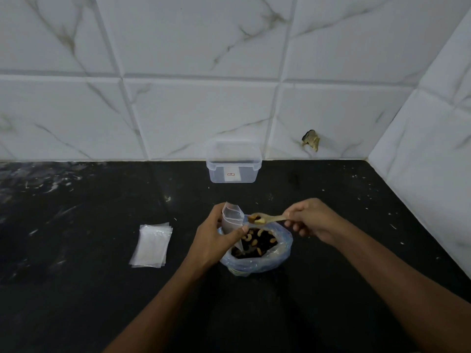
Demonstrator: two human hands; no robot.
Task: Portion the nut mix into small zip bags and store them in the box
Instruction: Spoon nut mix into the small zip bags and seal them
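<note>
A bluish plastic bag [257, 263] of nut mix [257, 242], cashews and dark pieces, sits open on the black counter. My left hand [216, 238] holds a small clear zip bag [232, 217] upright above the bag's left rim. My right hand [312, 217] grips a translucent spoon [270, 219] whose bowl carries a few nuts right beside the zip bag's mouth. A clear plastic box [234, 161] without a lid stands against the wall behind, a white label on its front.
A stack of empty zip bags [151, 245] lies flat to the left of my left hand. The black counter [89, 289] runs into a tiled corner on the right. A chipped hole [311, 140] marks the wall tile.
</note>
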